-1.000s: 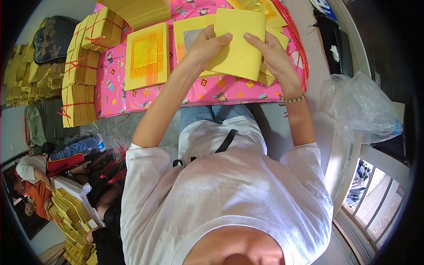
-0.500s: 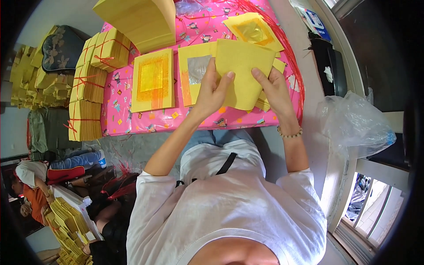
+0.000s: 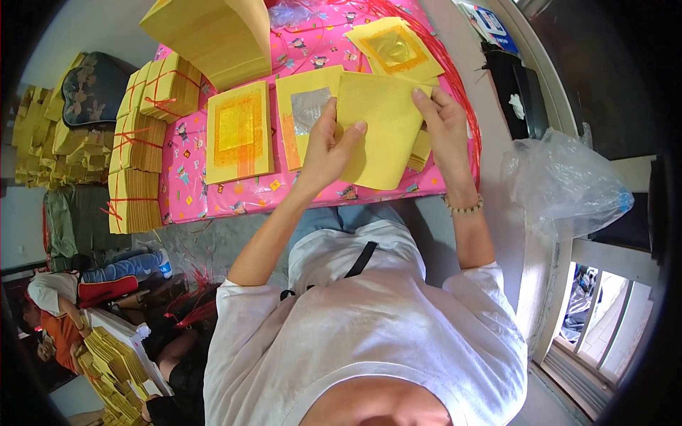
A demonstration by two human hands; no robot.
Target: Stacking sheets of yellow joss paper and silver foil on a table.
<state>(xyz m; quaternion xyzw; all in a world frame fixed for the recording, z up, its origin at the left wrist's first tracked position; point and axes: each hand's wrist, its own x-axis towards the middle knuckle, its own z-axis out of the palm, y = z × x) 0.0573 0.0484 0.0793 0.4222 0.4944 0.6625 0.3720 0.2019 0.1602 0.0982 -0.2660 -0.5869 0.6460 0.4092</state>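
Observation:
A small stack of yellow joss paper is held up at the table's near edge, its plain side showing. My left hand is closed on its left edge, thumb in front. My right hand pinches the upper right corner, thumb on the face and fingers bent behind. Beneath and left of it lies joss paper with a silver foil square. Farther left sits a thick stack with a gold foil square. Behind my right hand are more gold-foiled sheets.
Red-tied yellow bundles line the left side of the pink table. A tall block of yellow paper stands at the back. Red ties run along the right edge. A clear plastic bag hangs at right. People work at lower left.
My right hand has slid up to the paper's upper right corner. The paper has tilted and come slightly nearer me. The whole view has shifted a little.

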